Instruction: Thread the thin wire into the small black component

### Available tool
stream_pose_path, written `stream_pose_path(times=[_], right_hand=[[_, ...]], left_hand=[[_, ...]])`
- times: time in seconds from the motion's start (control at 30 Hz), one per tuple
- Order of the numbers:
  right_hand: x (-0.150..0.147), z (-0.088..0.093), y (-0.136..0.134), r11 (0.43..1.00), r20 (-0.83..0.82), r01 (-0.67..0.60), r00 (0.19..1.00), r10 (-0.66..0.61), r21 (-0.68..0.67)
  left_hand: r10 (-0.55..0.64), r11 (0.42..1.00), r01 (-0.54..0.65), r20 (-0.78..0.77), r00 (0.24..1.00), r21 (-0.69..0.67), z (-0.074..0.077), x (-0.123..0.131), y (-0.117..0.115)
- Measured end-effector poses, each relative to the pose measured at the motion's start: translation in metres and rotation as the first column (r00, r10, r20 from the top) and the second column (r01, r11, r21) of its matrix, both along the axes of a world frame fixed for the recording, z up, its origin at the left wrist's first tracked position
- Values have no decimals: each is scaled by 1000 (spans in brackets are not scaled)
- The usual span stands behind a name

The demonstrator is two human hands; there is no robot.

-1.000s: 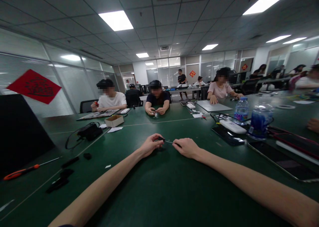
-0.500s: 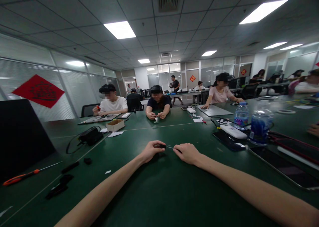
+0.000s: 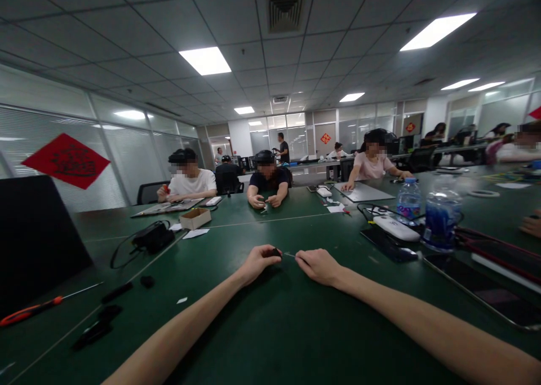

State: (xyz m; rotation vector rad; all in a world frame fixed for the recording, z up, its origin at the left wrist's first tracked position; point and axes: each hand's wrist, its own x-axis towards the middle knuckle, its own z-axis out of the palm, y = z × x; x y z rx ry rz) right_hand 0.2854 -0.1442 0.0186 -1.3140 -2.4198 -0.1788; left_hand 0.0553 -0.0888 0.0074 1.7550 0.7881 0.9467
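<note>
Over the middle of the green table [image 3: 270, 328], my left hand [image 3: 257, 263] pinches a small black piece [image 3: 276, 253] between thumb and fingertips. Facing it, my right hand [image 3: 320, 265] is closed around a tool with a thin metal shaft [image 3: 289, 255]; its handle is hidden in the fingers. That shaft points left toward the black piece, and I cannot tell whether the two touch. To the left lie several small black parts [image 3: 93, 331] and an orange-and-black screwdriver [image 3: 38, 309].
A dark panel [image 3: 38, 233] stands at the left, near a black bag-like item [image 3: 153, 236] and a cardboard box [image 3: 195, 218]. On the right are water bottles [image 3: 442, 218], a white device [image 3: 396, 228] and a tablet [image 3: 486, 289]. Several people sit across the table.
The camera has tipped up slightly, so the table and hands appear a little lower. Both hands keep their grips, and the black piece looks slightly turned.
</note>
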Motion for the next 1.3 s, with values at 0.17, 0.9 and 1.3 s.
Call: stream_pose_path(times=[0.17,0.9,1.3], right_hand=[[-2,-1,1,1000,-89,12,996,-12,-4],[0,-5,1,998,-121,39,992,-33,55],[0,-4,2,999,-70,17,997,-15,36]], left_hand=[[-30,1000,30,-8,1000,5,-2,1,2],[39,970,42,319,947,-241,-12,-3,17],[39,975,33,316,948,-219,-11,-3,15]])
